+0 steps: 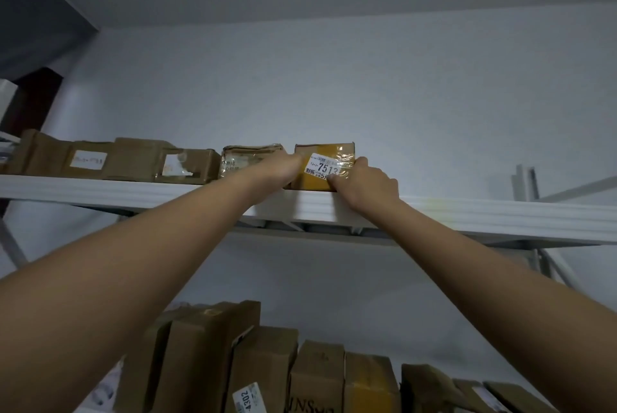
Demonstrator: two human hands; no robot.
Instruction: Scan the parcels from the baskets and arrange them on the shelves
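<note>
**As parcel 7513 is settling onto the top shelf, both grips are clamping its ends**

While the parcel [334,149] is sitting at the front edge of the top shelf [500,217], it is lying directly between the two grips, its long axis running from one to the other along the shelf lip. The left grip [283,169] is clamping the left end, fingers curling in beside the neighbouring box [248,157], which is standing just beyond that grip. The right grip [369,183] is pinching the right end, thumb pressing the labelled front face, fingers wrapping the corner. Both are equally near. Beyond the right grip the shelf is showing open board as far as a metal upright [526,180], so room is lying that way and behind the parcel toward the wall. A push straight back is looking like the next move.
</note>
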